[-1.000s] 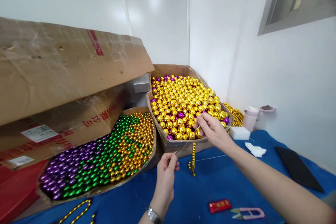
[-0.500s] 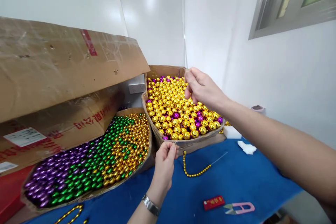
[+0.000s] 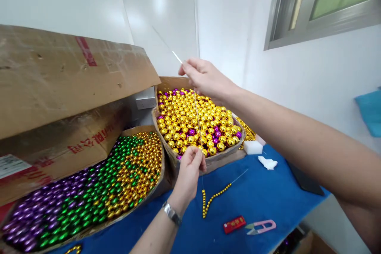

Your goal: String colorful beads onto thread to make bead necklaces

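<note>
My right hand is raised above the far bead box, closed in a pinch on a long thin needle that points up and left. A clear thread runs down from it to my left hand, whose fingers pinch that thread at the box's front edge. Below, a short string of gold beads hangs from the thread, bent in a V at the blue cloth; its other thread end lies loose to the right. Behind my hands, large gold beads with some purple ones fill the cardboard box.
On the left, another box holds purple, green and gold beads under a raised cardboard flap. A red case and pink-handled thread snips lie on the blue cloth. White foam and crumpled tissue are at right.
My right hand has moved up and left, with the needle now clearly showing. The left side of the gold bead string has lifted upright under my left hand. The view has turned slightly right.
</note>
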`<state>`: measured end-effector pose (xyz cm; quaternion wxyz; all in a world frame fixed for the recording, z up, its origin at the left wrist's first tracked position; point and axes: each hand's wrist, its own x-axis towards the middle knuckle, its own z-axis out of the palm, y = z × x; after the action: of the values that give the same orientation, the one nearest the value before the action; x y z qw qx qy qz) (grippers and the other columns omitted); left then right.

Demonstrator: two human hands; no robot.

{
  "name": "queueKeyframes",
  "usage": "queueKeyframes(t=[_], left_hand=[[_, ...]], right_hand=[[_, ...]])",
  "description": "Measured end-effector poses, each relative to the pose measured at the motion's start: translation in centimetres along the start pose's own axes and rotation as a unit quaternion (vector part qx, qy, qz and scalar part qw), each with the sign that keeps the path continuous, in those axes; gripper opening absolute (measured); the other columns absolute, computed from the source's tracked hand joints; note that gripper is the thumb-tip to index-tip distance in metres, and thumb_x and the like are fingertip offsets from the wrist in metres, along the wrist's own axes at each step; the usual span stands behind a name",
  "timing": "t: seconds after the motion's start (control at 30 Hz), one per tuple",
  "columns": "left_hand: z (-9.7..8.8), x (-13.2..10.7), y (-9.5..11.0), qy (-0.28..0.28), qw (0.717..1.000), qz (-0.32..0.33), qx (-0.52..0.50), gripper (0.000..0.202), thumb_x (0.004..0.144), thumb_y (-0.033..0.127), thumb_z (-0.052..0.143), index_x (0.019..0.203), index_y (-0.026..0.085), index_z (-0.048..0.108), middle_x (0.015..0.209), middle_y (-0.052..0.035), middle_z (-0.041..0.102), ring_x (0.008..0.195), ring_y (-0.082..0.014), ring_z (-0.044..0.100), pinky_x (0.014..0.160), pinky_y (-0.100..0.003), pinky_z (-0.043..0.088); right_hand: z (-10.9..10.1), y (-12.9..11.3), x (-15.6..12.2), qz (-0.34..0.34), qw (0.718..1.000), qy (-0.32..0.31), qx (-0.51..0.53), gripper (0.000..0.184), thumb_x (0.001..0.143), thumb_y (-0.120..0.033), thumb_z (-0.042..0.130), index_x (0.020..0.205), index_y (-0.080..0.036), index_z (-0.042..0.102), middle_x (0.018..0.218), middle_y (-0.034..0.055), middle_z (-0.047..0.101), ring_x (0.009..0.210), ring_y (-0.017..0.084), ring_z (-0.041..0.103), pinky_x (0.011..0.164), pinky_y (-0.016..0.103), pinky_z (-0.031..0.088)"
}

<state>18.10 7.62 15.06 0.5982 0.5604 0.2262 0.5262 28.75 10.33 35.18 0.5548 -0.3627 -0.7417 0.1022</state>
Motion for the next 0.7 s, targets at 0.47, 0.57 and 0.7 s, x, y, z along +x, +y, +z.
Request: queueKeyframes(t=[0.47,0.57,0.7], left_hand=[[0.9,3.1,8.9,-0.007,0.967,0.234,0.102,0.011,0.089,0.018,0.050,0.078,0.020,0.052,0.064,0.0033,0.051,0.061,-0.0106,0.050,0.060,-0.024,0.039],[-3.0,-0.1,6.5,0.049,0.977,0.153,0.144,0.014,0.090,0.024,0.051,0.076,0.020,0.050,0.063,0.0041,0.052,0.060,-0.0106,0.049,0.060,-0.023,0.038],[-7.1,-3.9,2.4,0.116,0.977,0.041,0.173,0.020,0.090,0.032,0.049,0.073,0.020,0.048,0.062,0.0038,0.054,0.060,-0.0113,0.048,0.059,-0.022,0.038]], right_hand=[[-4.4,-4.0,-0.2,-0.050,0.986,0.070,0.144,0.017,0.094,-0.030,0.043,0.082,-0.025,0.053,0.058,-0.0065,0.044,0.045,0.007,0.046,0.041,0.019,0.032],[-3.2,-3.2,-1.7,-0.020,0.982,0.035,0.184,0.015,0.095,-0.029,0.043,0.084,-0.024,0.053,0.055,-0.0079,0.042,0.042,0.006,0.043,0.041,0.018,0.031],[0.0,-1.6,-4.2,0.011,0.974,-0.047,0.220,0.015,0.095,-0.028,0.045,0.086,-0.021,0.055,0.057,-0.0076,0.049,0.043,0.004,0.043,0.041,0.016,0.032]])
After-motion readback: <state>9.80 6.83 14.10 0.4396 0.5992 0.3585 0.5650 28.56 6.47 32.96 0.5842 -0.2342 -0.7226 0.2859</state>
